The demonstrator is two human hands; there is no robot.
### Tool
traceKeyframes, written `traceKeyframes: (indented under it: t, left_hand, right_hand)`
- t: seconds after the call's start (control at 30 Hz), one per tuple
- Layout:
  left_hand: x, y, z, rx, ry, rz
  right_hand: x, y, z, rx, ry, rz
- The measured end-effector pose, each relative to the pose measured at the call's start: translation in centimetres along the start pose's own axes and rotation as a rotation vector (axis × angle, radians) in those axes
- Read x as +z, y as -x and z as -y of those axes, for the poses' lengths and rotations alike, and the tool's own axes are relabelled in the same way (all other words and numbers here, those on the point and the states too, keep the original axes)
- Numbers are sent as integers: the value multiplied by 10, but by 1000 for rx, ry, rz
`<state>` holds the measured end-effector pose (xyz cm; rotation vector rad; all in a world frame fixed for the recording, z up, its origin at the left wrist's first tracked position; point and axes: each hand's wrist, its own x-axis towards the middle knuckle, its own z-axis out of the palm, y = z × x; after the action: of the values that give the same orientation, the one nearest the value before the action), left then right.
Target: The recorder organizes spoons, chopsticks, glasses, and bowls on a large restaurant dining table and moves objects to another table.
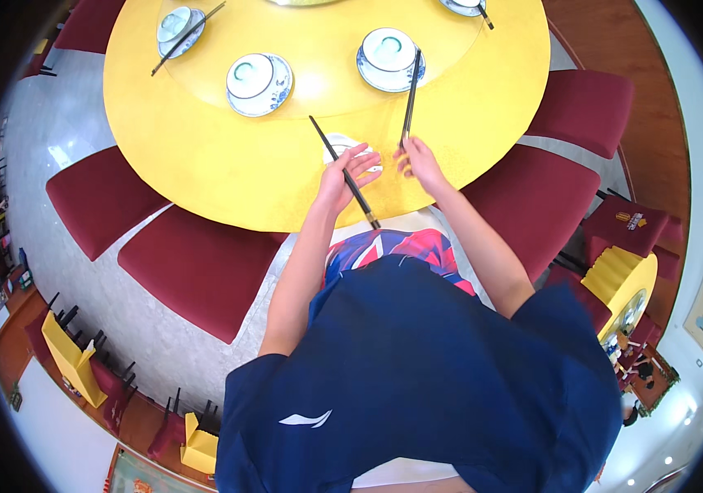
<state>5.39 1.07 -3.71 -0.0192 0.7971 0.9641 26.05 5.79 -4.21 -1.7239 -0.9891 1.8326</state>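
My left hand [334, 184] holds dark chopsticks [319, 133] slantwise across the palm, fingers partly stretched out; the lighter end hangs past the table edge near my lap. Below those fingers lies a small white item [340, 142], mostly covered, its kind unclear. My right hand [423, 163] pinches the near end of another set of dark chopsticks [411, 105]. Their far tips reach the right rim of a blue-patterned saucer [374, 80] bearing an upturned white bowl [388, 48]. Left of it, a similar saucer [263, 106] carries another upturned bowl [250, 76].
The round yellow table [204, 177] spreads before me. Farther settings include a saucer with bowl [175, 26] and chopsticks [195, 31] at far left. Maroon chairs [204, 267] [532, 201] stand close around the near edge. Another yellow-covered table [627, 283] is at the right.
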Motion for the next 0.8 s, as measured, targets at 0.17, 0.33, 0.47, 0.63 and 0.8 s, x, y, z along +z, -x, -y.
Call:
traceKeyframes:
  t: [0.17, 0.33, 0.47, 0.63, 0.8]
  left_hand:
    - [-6, -27, 13, 2, -92, 24]
    - [-4, -31, 17, -139, 53, 120]
    - [-5, -27, 13, -174, 166, 147]
    - [6, 22, -3, -367, 298, 376]
    - [10, 41, 32, -145, 332, 396]
  right_hand:
    - [17, 85, -37, 124, 27, 209]
    - [23, 107, -31, 214, 195, 438]
    - [2, 66, 13, 355, 370, 490]
    - [-80, -97, 23, 125, -440, -157]
    - [-132, -196, 47, 62, -836, -240]
